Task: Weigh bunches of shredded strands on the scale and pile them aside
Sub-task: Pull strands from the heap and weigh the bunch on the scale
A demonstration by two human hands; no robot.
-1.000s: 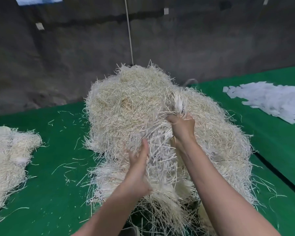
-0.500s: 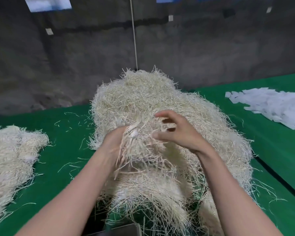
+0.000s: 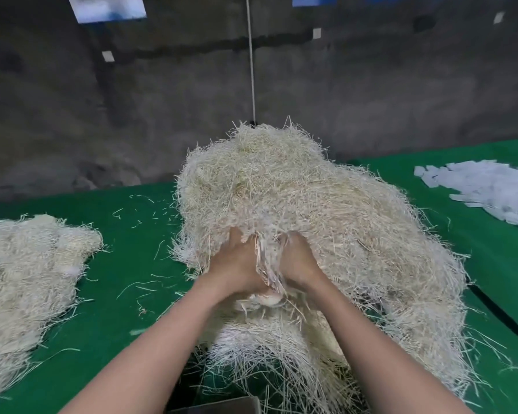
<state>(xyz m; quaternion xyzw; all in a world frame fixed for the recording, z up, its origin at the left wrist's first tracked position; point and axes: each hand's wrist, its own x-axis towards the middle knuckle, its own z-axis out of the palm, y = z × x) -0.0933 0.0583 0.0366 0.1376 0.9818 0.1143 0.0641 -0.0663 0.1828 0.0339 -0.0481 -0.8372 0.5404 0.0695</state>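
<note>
A tall heap of pale shredded strands (image 3: 326, 204) fills the middle of the green table (image 3: 138, 252). My left hand (image 3: 237, 264) and my right hand (image 3: 299, 261) press side by side into the heap's near face. Between them they squeeze a bunch of strands (image 3: 266, 264) whose ends hang down below the palms. A grey corner of what may be the scale (image 3: 222, 406) shows at the bottom edge, mostly hidden under strands.
A lower pile of strands (image 3: 27, 279) lies on the left of the table. White paper strips (image 3: 491, 189) lie at the far right. Loose strands dot the cloth. A dark seam (image 3: 506, 315) crosses the table on the right. A grey wall stands behind.
My hands have come together from apart and now clamp a bunch between them lower on the heap. The view has tilted up slightly.
</note>
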